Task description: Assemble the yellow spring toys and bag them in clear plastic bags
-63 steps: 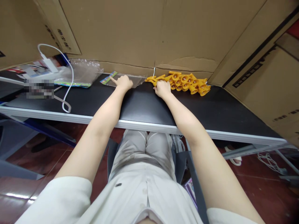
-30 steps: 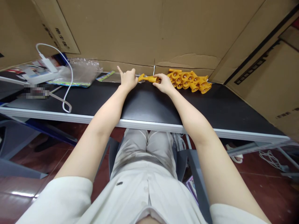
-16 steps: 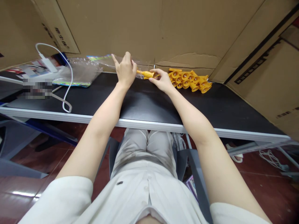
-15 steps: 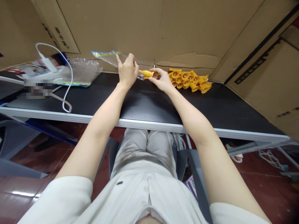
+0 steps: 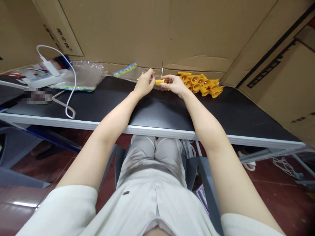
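Note:
A clear plastic bag (image 5: 131, 77) with a colourful header strip stretches leftward from my left hand (image 5: 144, 82), whose fingers are closed on it. Between the two hands lies a small yellow flashlight (image 5: 159, 82) with a flared head; part of it sits at the bag's mouth. My right hand (image 5: 176, 86) pinches the flashlight's wide end between thumb and fingers. How far the narrow end goes into the bag is hidden by my left fingers. Just right of my right hand, similar yellow flashlights (image 5: 200, 86) are stacked with their flared ends facing me.
More clear bags (image 5: 86, 77) lie flat on the left of the black table (image 5: 162, 111). A white adapter and cable (image 5: 73, 75) sit beside them, near a blurred-out item (image 5: 39, 96). Cardboard (image 5: 137, 29) walls the back and right side.
Both hands have shifted slightly right. The bag has moved right and its header strip lower, and my left fingers have drawn together nearer the yellow flashlight.

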Demonstrator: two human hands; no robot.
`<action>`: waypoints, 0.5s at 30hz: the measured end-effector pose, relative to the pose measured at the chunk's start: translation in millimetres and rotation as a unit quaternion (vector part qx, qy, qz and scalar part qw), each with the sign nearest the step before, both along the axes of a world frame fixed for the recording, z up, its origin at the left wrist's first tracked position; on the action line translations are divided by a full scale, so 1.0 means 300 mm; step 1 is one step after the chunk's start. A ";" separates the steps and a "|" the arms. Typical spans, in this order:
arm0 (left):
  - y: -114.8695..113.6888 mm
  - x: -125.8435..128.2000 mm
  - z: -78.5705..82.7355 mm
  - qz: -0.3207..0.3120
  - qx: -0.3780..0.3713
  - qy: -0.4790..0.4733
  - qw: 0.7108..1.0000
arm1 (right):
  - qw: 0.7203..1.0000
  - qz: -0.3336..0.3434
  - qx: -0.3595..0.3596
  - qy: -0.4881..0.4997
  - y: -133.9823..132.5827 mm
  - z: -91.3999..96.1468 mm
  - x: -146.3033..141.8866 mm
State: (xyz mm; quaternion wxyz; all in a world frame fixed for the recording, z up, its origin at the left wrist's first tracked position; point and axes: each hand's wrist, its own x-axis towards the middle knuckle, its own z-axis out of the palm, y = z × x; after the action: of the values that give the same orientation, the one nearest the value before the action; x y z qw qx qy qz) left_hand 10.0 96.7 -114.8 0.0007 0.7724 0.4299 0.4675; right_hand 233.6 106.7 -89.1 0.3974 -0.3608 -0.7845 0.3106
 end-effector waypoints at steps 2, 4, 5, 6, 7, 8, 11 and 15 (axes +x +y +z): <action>0.001 -0.010 0.001 -0.002 -0.014 -0.006 1.000 | 1.000 0.001 -0.018 0.016 -0.009 0.008 0.017; -0.017 -0.010 0.011 0.009 -0.038 -0.013 0.999 | 0.999 -0.007 -0.026 0.025 -0.017 0.014 0.024; -0.033 -0.005 0.020 0.018 -0.053 -0.016 0.998 | 0.999 -0.015 -0.027 0.025 -0.020 0.015 0.024; -0.053 0.003 0.031 0.029 -0.068 -0.020 0.997 | 0.999 -0.024 -0.029 0.022 -0.022 0.015 0.021; -0.076 0.014 0.043 0.035 -0.081 -0.022 0.996 | 0.999 -0.035 -0.030 0.017 -0.024 0.014 0.016; -0.098 0.027 0.055 0.036 -0.096 -0.023 0.994 | 0.998 -0.045 -0.034 0.009 -0.026 0.012 0.010; -0.148 0.059 0.086 0.028 -0.128 -0.021 0.991 | 0.997 -0.061 -0.048 -0.011 -0.030 0.004 -0.010; -0.133 0.027 0.098 0.090 -0.135 -0.054 0.985 | 0.996 -0.064 -0.063 -0.023 -0.030 -0.007 -0.022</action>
State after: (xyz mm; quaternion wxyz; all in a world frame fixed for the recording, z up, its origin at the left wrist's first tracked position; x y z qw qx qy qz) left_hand 18.0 56.7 -85.4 0.0860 0.6973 0.5560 0.4442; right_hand 227.0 97.7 -91.1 0.3748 -0.4415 -0.7475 0.3252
